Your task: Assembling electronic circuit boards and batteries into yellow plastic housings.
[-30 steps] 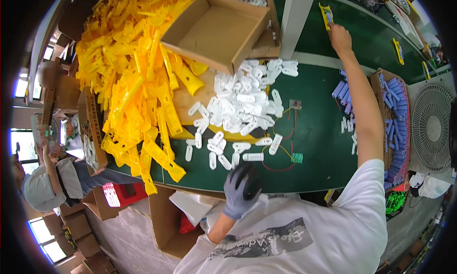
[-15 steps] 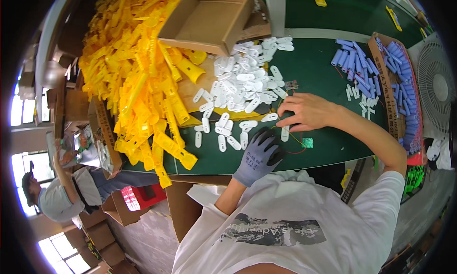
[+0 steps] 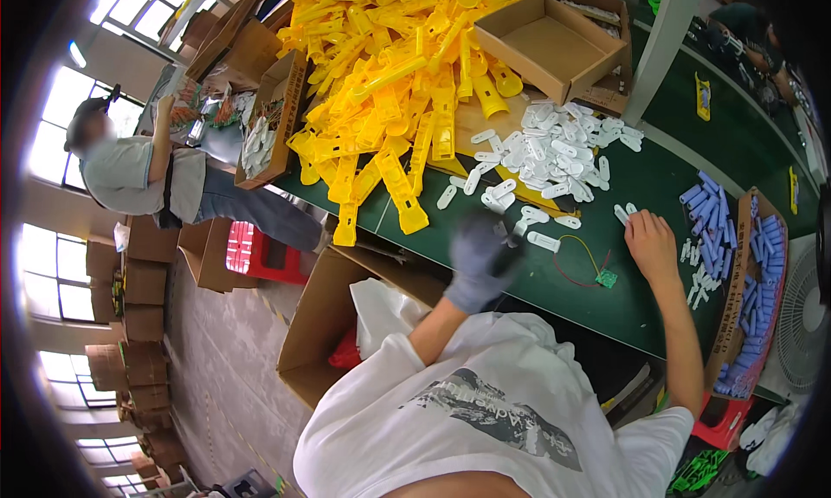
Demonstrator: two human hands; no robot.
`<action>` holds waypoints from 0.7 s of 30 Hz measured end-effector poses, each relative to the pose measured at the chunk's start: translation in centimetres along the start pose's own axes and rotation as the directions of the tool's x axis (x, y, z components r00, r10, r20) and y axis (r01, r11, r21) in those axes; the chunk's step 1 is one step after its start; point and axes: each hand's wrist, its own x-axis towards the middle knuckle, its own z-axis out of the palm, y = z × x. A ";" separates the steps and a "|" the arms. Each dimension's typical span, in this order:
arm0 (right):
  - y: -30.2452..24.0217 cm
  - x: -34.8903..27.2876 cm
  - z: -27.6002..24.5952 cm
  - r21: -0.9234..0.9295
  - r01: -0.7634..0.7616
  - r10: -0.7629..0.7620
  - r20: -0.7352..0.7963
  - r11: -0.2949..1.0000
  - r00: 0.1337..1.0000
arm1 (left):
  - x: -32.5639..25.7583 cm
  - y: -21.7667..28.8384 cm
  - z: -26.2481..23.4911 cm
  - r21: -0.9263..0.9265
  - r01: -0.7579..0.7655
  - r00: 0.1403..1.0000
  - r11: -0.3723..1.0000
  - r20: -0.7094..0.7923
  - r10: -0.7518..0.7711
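Observation:
My left hand [image 3: 485, 257], in a grey-and-black glove, is smeared by motion near the table's front edge, beside loose white oval plastic pieces; its fingers are unclear. To the right, my bare right hand [image 3: 651, 240] has its fingertips together on a small white plastic piece [image 3: 621, 214]. Between the hands lies a small green circuit board [image 3: 608, 279], with a red and a yellow wire curving toward a white oval piece [image 3: 544, 242]. Beyond them spreads a heap of white oval pieces [image 3: 558, 147].
Yellow plastic housings [image 3: 372, 91] are piled at the far left. An open cardboard tray [image 3: 541, 43] stands behind the white heap. Blue-wrapped cylindrical cells [image 3: 711, 216] lie at right, by a box of more cells [image 3: 757, 299]. Another person [image 3: 143, 173] stands at left.
The view has swung, showing more of the left side. My right hand has moved away from the wires to a white piece on the right. My left hand is now blurred.

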 end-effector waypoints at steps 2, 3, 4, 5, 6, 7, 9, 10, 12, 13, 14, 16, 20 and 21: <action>0.5 -0.4 -0.7 0.120 -0.352 0.344 0.079 0.928 0.936 | 0.9 -1.4 -2.4 0.315 0.461 0.881 0.830 -0.275 -0.385; 0.6 -0.4 -1.5 0.120 -0.348 0.341 0.075 0.930 0.937 | 1.0 -2.8 -3.5 0.454 0.482 0.873 0.750 -0.324 -0.365; 0.4 -0.3 -2.8 0.430 -0.474 0.527 -0.007 0.769 0.850 | 1.3 -3.7 -4.3 0.567 0.559 0.826 0.605 -0.316 -0.467; 0.4 -0.7 -3.6 0.701 -0.496 0.710 -0.020 0.512 0.704 | 1.4 -4.4 -5.0 0.707 0.549 0.769 0.446 -0.218 -0.601; 0.6 -1.6 -3.7 0.850 -0.339 0.757 -0.103 0.404 0.646 | 1.4 -4.5 -5.3 0.716 0.576 0.691 0.395 -0.169 -0.703; 0.3 -2.4 -4.3 0.853 -0.343 0.775 -0.108 0.394 0.623 | 1.9 -4.7 -5.7 0.734 0.585 0.606 0.346 -0.112 -0.787; -1.7 -3.2 -5.9 0.927 -0.162 0.830 -0.214 0.339 0.515 | -0.7 -7.5 -6.7 0.723 0.581 0.618 0.373 -0.094 -0.781; -2.9 -3.8 -6.8 0.953 -0.106 0.845 -0.196 0.284 0.498 | -0.5 -7.0 -7.0 0.689 0.592 0.657 0.417 -0.113 -0.746; -4.2 -5.3 -7.4 0.961 -0.115 0.870 -0.174 0.253 0.462 | -1.6 -7.1 -8.1 0.590 0.594 0.787 0.547 -0.281 -0.550; -4.9 -5.5 -8.0 0.965 -0.111 0.884 -0.168 0.238 0.436 | -0.5 -5.6 -9.2 0.584 0.531 0.843 0.614 -0.289 -0.454; -5.4 -5.9 -8.4 0.965 -0.120 0.863 -0.148 0.232 0.483 | 0.3 -4.6 -10.0 0.578 0.510 0.860 0.637 -0.316 -0.401; -6.1 -6.7 -9.4 0.940 -0.196 0.787 -0.105 0.278 0.608 | 3.3 -1.8 -10.5 0.642 0.202 0.977 0.740 -0.075 -0.201; -7.7 -5.1 -12.0 0.812 -0.267 0.555 -0.082 0.518 0.827 | 9.0 6.9 -5.9 0.429 -0.300 0.853 0.852 0.520 0.039; -7.8 -4.7 -11.9 0.764 -0.238 0.522 -0.147 0.599 0.840 | 9.5 8.2 -4.9 0.334 -0.410 0.804 0.849 0.572 0.163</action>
